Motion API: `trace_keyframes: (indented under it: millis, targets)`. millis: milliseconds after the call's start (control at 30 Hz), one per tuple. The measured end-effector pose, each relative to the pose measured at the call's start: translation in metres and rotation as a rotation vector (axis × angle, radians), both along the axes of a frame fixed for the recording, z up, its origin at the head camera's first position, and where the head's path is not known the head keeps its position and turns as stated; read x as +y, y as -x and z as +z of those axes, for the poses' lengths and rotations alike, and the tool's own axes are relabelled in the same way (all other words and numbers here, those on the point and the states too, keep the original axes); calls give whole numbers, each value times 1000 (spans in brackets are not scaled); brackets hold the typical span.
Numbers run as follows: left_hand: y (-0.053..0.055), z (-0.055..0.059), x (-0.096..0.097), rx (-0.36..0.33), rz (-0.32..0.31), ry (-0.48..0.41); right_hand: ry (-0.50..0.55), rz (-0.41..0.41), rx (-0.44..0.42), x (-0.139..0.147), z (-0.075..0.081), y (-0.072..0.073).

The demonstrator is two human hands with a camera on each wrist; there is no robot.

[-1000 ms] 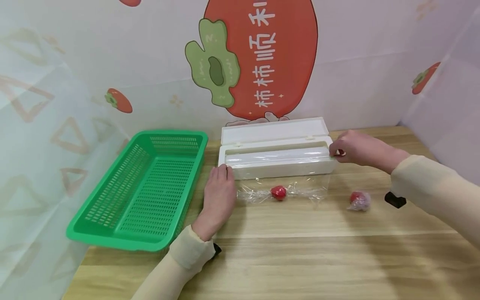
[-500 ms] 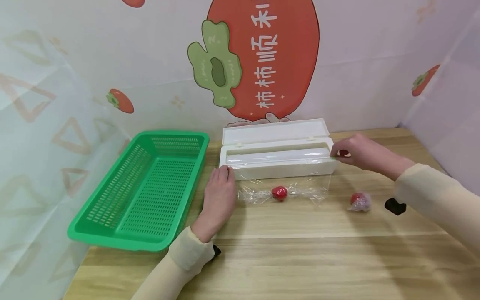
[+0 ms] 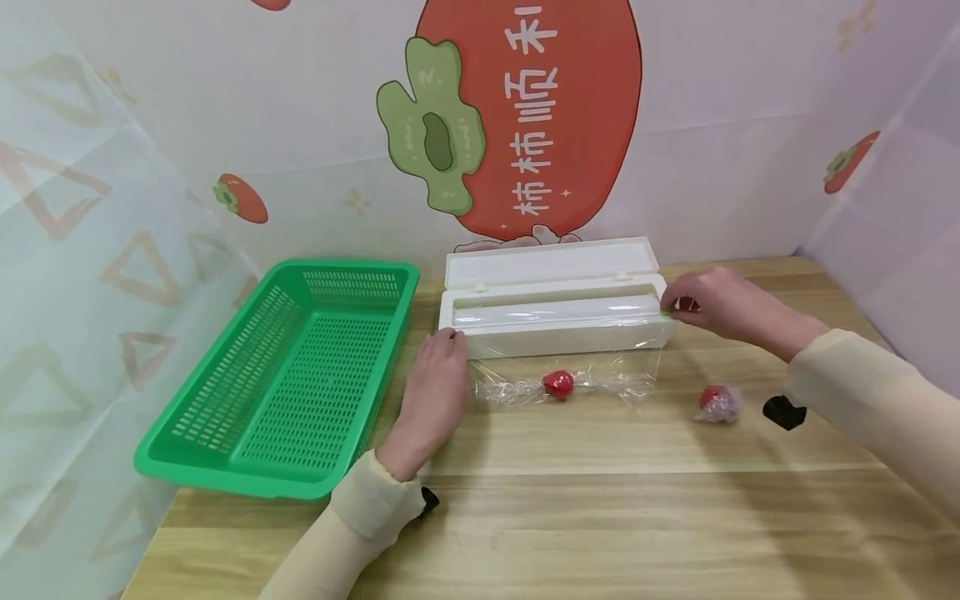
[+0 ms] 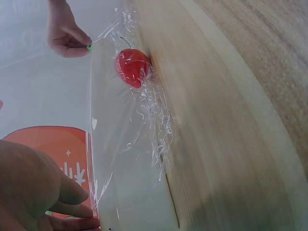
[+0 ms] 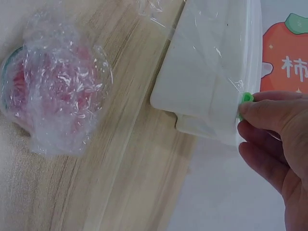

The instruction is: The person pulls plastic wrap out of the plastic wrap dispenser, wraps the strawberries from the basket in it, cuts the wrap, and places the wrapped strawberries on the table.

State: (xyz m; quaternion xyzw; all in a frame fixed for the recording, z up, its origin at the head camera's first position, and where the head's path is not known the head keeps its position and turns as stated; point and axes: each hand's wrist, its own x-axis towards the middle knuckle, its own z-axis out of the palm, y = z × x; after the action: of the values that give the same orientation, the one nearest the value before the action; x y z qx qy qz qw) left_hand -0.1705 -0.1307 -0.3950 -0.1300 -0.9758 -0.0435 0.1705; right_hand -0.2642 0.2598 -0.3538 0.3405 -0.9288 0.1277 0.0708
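A white cling film box (image 3: 540, 342) stands with its lid up and the film roll (image 3: 555, 313) inside. Clear film (image 4: 111, 125) hangs over its front and is crumpled round a small red fruit (image 3: 557, 384) with a green stem. My left hand (image 3: 433, 387) grips the box's front left corner, where the film edge lies. At the other end, my right hand (image 3: 720, 310) pinches a small green slide cutter (image 5: 247, 97) on the front edge. A film-wrapped red bundle (image 5: 57, 89) lies on the table near the right hand.
A green slotted basket (image 3: 296, 392) stands left of the box on the wooden table (image 3: 570, 517). Behind the box rises a printed wall sheet (image 3: 705, 158). A black piece (image 3: 784, 412) shows beneath the right sleeve.
The head view has shifted slightly. Both hands keep their places on the box, and the film and the red fruit stay where they were.
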Motion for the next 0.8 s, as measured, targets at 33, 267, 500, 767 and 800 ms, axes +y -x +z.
trace_keyframes:
  millis: [33, 267, 500, 767, 800]
  targets:
    - [0, 1, 0, -10, 1, -11, 3, -1, 3, 0, 0, 0]
    - [-1, 4, 1, -33, 21, -95, 1, -1, 26, -2, 0, 0]
    - [-2, 2, -1, 62, -18, -107, -44, 8, 95, -2, 1, -5]
    - [-9, 6, 12, 81, -252, -175, 13, 112, 228, -26, 0, -25]
    - [-10, 6, 15, 50, -280, -176, 14, 124, 226, -32, -1, -29]
